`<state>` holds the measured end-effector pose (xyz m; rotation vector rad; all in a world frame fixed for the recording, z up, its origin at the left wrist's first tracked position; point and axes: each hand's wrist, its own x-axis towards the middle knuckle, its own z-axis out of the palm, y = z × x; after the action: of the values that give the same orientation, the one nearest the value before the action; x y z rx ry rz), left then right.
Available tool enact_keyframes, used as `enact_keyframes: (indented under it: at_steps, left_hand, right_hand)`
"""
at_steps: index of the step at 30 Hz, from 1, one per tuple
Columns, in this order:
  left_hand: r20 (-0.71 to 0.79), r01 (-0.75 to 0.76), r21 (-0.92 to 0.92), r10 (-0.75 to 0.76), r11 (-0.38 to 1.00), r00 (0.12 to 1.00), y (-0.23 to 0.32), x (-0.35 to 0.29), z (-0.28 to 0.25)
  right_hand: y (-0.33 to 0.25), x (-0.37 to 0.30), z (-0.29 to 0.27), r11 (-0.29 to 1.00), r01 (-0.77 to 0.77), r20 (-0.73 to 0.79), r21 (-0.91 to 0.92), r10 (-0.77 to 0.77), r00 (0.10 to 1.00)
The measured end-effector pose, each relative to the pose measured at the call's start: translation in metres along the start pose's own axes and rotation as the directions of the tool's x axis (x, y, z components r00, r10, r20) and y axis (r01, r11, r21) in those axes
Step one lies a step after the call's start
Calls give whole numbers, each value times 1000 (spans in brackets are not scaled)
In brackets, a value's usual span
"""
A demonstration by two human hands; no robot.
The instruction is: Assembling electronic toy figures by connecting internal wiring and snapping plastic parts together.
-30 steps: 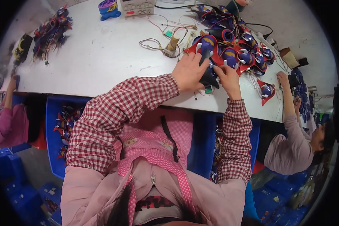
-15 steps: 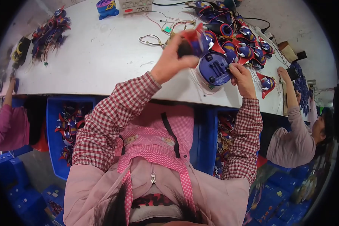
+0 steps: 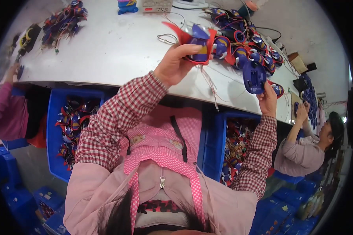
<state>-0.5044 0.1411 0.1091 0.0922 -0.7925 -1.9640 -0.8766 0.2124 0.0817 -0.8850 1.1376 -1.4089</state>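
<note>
My left hand is closed on a red and purple plastic toy part with a winged, white-tipped top, held above the white table. Thin wires dangle from its underside past the table's near edge. Farther right, my right hand pinches the lower end of a dark purple oval plastic cover. The cover is tilted up, showing slots and molded ribs, and is apart from the toy part. Behind the cover lies a pile of similar red and purple toy parts, with another part partly hidden by my right hand.
Blue bins of similar parts stand below the table's near edge, left and right of my lap. A control box and a blue toy stand sit at the back. Co-workers work at both sides; one co-worker's hands are at the right.
My right hand has carried the purple cover to the right and down, away from the toy part. My left hand now holds the toy part steadier, its wires hanging in view.
</note>
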Motion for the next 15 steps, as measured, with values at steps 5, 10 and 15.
enact_keyframes:
  at_steps: [5, 10, 15]
  left_hand:
    - [160, -108, 48, 99, 993, 982, 20, 0, 11]
    - [-85, 52, 199, -36, 979, 996, 4, -11, -3]
    - [185, -261, 338, 208, 904, 961, 57, -44, 15]
  right_hand:
    - [8, -5, -3, 969, 86, -211, 230, -36, 977]
    - [21, -6, 24, 964, 59, -111, 260, -31, 993]
    - [32, -16, 22, 969, 54, 54, 239, -69, 996]
